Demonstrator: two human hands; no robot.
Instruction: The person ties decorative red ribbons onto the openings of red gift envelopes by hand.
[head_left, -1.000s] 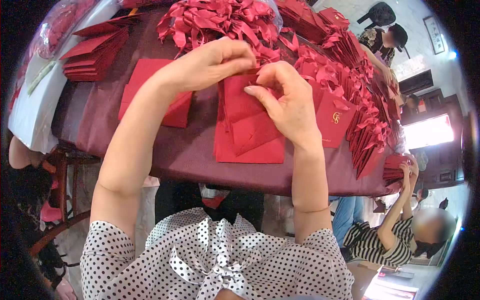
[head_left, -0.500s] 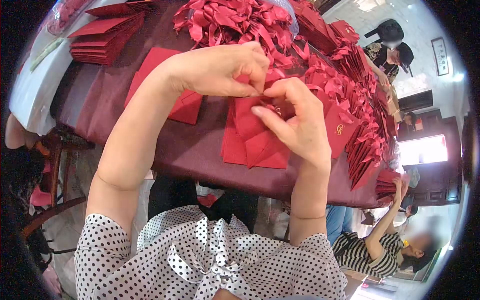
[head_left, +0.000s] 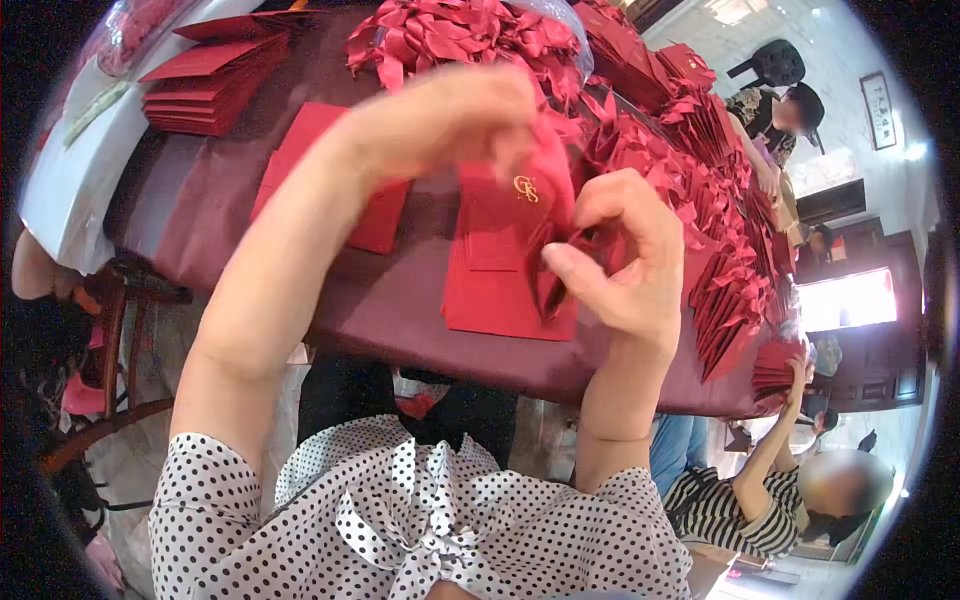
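Observation:
A red envelope with gold lettering [head_left: 525,190] is lifted and tilted, its side edge by the curled fingers and thumb of my right hand [head_left: 635,260]. My left hand [head_left: 460,115] is bent over the envelope's top; its fingers are smeared by motion, so their hold is unclear. Beneath lies a stack of red envelopes [head_left: 485,300] on the dark red tablecloth [head_left: 390,320]. Further left, more flat red envelopes [head_left: 375,225] lie partly behind my left forearm.
Red ribbons [head_left: 450,40] are heaped at the back. Ribboned envelopes [head_left: 700,190] line the right side. A red stack [head_left: 215,85] stands back left, near a white box [head_left: 85,190]. Co-workers are at the right, one in a striped shirt [head_left: 745,505].
The envelope between my hands has turned, and its gold lettering now shows. My left hand has risen slightly; my right hand has moved a little right and down.

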